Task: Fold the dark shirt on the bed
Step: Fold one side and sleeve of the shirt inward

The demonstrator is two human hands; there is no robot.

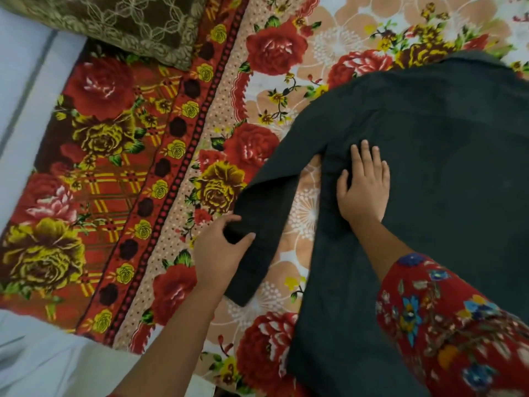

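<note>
Closest in, a forearm in red floral cloth (446, 325) reaches over the flowered bedspread (114, 167). On the bedspread's right side the dark shirt (443, 167) lies flat, collar end away and up-right, hem toward the viewer, so its long axis runs near to far. Its sleeve (263, 202) slants off down-left. The right hand (363, 187) presses flat at the armpit, fingers straight and slightly spread. The left hand (220, 253) curls thumb and fingers round the sleeve's edge above the cuff. The sleeve fold looks to be in hand; next, I judge, the sleeve must be carried across the body while the flat palm pins the crease.
</note>
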